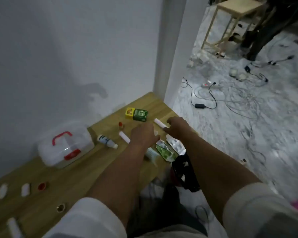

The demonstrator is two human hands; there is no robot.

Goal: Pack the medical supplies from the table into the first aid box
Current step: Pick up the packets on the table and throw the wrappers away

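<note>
The closed clear first aid box (65, 148) with its red handle stands on the wooden table (58, 182) at the left, against the wall. My left hand (143, 136) hovers palm down over the near end of a white roll (124, 137), and its fingers are hidden from me. My right hand (177, 126) curls around the near end of a second white roll (159, 123). A white tube (107, 141), a small red-capped bottle (121, 125), a yellow box (129, 112) and a green box (140, 115) lie apart. Blister packs (176, 146) and a green sachet (165, 152) lie below my hands.
Small white pieces (25, 189), a red cap (42, 186) and a gold ring (61, 207) lie on the table's near left. The table's right edge drops to a marble floor strewn with cables (230, 95). A wooden stool (234, 19) stands far back.
</note>
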